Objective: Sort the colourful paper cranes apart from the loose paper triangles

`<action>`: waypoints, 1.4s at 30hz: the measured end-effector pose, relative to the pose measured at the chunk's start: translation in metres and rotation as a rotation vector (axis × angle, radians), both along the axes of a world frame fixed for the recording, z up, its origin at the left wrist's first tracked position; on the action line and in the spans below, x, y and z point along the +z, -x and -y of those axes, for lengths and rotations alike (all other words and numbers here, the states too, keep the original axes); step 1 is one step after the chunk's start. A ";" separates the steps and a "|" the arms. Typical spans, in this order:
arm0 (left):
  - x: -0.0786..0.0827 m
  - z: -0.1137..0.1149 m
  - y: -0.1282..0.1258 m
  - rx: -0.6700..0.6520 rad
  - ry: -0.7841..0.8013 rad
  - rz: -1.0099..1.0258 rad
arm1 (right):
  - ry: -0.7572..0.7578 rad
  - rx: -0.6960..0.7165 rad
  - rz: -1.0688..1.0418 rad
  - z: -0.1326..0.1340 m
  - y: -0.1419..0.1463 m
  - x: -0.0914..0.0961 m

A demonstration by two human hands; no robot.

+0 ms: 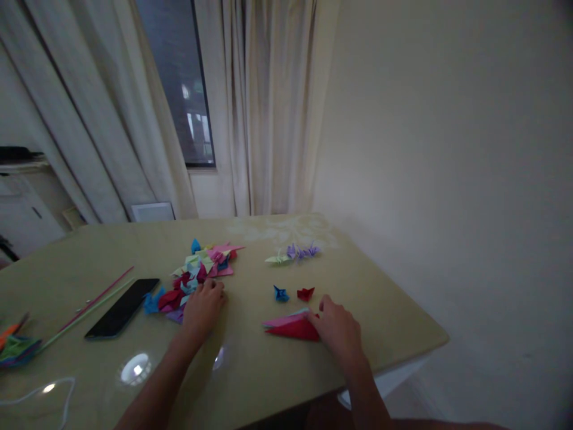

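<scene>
A person sits at a worktop [250, 370] strewn with coloured paper, a red, pink and pale folded stack [290, 328] lying at the right hand [338, 328]. Well beyond the stack, a pale-green folded bird [278, 260] and lilac folded birds [312, 250] stand together, apparently finished. Just beyond the stack, a small blue piece [281, 293] and a small red piece [306, 294] sit apart, also seemingly folded. Left of the stack, a mixed paper heap [190, 266] lies jumbled, by appearances the part left unsorted; its pieces overlap too much to count. The right hand's fingers bend down onto the stack's right end; whether they pinch it is unclear. Left of the stack, the left hand [206, 304] curls its fingers against the heap's near side, any grip hidden from view.
</scene>
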State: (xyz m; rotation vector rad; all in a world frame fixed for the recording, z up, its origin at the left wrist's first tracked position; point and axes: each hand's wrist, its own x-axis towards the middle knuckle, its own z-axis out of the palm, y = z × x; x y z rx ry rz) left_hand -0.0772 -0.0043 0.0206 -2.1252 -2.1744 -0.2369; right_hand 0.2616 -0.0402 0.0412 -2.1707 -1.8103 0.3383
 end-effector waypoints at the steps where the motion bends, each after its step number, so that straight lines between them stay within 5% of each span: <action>1: -0.003 -0.002 0.008 -0.017 0.013 0.033 | -0.020 -0.021 0.052 0.002 0.004 0.003; 6: -0.010 -0.009 0.009 -0.095 -0.157 0.429 | -0.226 0.109 -0.125 0.003 0.027 0.004; 11: 0.008 0.004 -0.046 -0.281 -0.126 1.154 | -0.260 0.393 -0.714 0.000 0.059 -0.004; 14: 0.022 0.013 -0.076 -0.407 -0.031 1.304 | -0.213 0.459 -0.933 -0.004 0.075 -0.002; 18: 0.025 0.009 -0.066 -0.421 -0.050 1.203 | -0.267 0.441 -0.988 -0.023 0.060 -0.001; 22: 0.010 -0.006 -0.004 -0.206 -0.248 0.709 | -0.370 0.348 -0.879 -0.050 0.014 -0.007; 24: 0.003 -0.010 0.026 -0.121 -0.169 0.518 | -0.399 0.310 -0.769 -0.058 0.001 -0.008; 27: -0.006 -0.008 0.045 -0.127 0.006 0.317 | -0.377 0.404 -0.537 -0.060 0.013 -0.006; 31: -0.013 -0.001 0.024 -0.157 0.086 0.048 | -0.329 0.710 -0.033 -0.060 0.063 0.002; 36: -0.016 -0.001 -0.003 -0.157 0.044 -0.006 | -0.244 0.817 0.272 -0.078 0.092 -0.008; 42: 0.012 -0.014 0.013 -0.063 -0.213 0.303 | -0.412 0.613 0.076 -0.084 0.064 -0.030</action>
